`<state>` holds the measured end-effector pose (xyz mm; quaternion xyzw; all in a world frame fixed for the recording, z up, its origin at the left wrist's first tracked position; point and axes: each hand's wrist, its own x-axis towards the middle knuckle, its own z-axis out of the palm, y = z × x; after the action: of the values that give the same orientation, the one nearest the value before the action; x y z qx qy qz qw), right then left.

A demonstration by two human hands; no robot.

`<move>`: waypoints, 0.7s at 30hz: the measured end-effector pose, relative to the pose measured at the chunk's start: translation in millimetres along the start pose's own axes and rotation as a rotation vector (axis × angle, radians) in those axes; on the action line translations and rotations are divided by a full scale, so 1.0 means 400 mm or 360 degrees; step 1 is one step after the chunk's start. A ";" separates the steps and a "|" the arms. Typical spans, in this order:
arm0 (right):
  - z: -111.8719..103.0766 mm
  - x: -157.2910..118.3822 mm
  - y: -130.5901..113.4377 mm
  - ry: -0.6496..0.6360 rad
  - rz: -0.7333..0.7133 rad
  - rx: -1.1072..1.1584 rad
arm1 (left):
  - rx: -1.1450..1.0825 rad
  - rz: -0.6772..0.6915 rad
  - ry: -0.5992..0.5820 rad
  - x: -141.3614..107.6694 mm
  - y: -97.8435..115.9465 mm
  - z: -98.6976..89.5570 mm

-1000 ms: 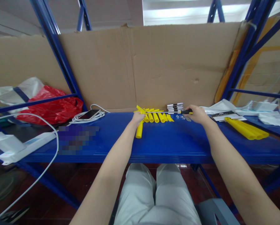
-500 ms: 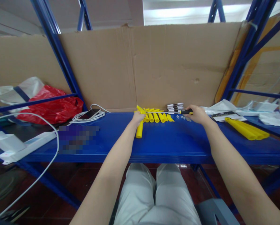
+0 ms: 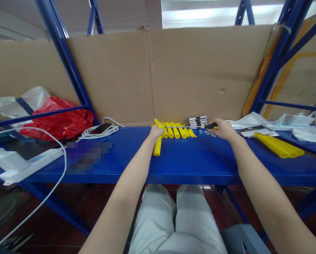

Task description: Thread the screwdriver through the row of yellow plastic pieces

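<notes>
My left hand (image 3: pixel 156 132) is closed around a yellow plastic piece (image 3: pixel 159 123), whose tip sticks out above the fingers. A yellow tube (image 3: pixel 157 147) slants out below this hand; whether it belongs to the held piece I cannot tell. My right hand (image 3: pixel 223 129) grips the black-and-yellow handle of a screwdriver (image 3: pixel 210 126). The long thin shaft runs level to the left, and its tip is at the held piece, partly hidden by my fingers. Behind the shaft lies a row of yellow tubes (image 3: pixel 176 132). Small silvery parts (image 3: pixel 204 132) are scattered beside my right hand.
White-and-black sticks (image 3: pixel 197 121) are stacked against the cardboard wall (image 3: pixel 189 77). More yellow tubes (image 3: pixel 278 146) lie right. A phone (image 3: pixel 102 128), coiled white cable (image 3: pixel 90 134) and power strip (image 3: pixel 45 160) are left. Blue posts (image 3: pixel 65 60) flank the table (image 3: pixel 195 158).
</notes>
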<state>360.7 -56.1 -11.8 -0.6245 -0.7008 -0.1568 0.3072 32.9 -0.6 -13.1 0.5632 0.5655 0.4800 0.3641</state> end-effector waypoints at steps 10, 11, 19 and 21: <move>-0.004 0.000 -0.004 -0.0008 0.0006 -0.0016 | 0.0014 0.0022 0.0048 0.000 -0.005 0.002; -0.006 -0.001 -0.006 -0.0018 0.0019 -0.0020 | 0.0029 0.0027 0.0054 -0.001 -0.005 0.001; -0.010 -0.003 -0.011 -0.0019 0.0014 -0.0011 | 0.0068 0.0014 0.0030 0.003 -0.003 -0.001; -0.011 -0.003 -0.014 -0.0039 0.0038 -0.0023 | 0.0045 0.0014 0.0017 0.005 -0.005 0.001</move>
<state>356.3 -60.9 -8.3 -0.6369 -0.6958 -0.1504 0.2960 32.6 1.5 -14.8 0.5681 0.5718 0.4767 0.3509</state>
